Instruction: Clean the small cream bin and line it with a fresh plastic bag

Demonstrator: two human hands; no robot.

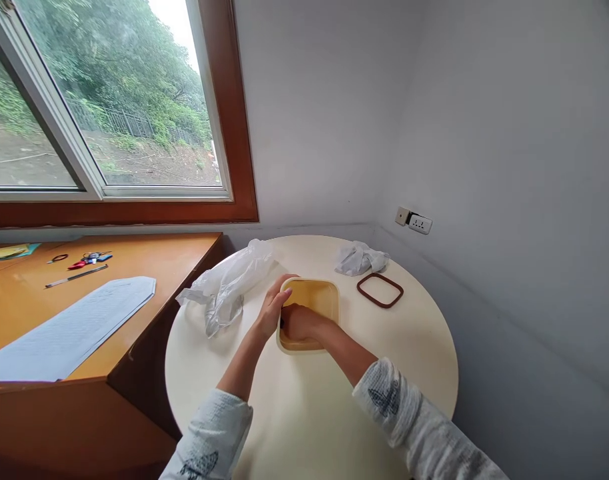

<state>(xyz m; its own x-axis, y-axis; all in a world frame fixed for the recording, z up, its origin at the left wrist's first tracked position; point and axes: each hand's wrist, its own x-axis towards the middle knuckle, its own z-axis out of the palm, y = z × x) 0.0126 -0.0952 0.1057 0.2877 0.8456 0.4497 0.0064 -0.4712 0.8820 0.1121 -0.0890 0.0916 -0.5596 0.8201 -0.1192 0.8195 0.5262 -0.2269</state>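
A pale yellow square container [320, 295] with rounded corners stands on the round cream table, its inside facing me. My left hand [273, 305] grips its left wall, with the thumb over the rim and the fingers around the outside. Deep inside the container is my right hand [300, 323], its fingers curled against the left inner wall. A small dark bit shows at those fingers, too little to name. To the right of the container lies a brown rounded-square ring [380, 291], flat on the table.
A clear plastic bag [239, 277] lies crumpled at the table's left, and another crumpled bag [360, 259] at the back right. An orange-brown desk [184, 250] adjoins on the left, bearing papers [79, 327], a pen [76, 276] and keys [92, 259]. Walls stand behind and right.
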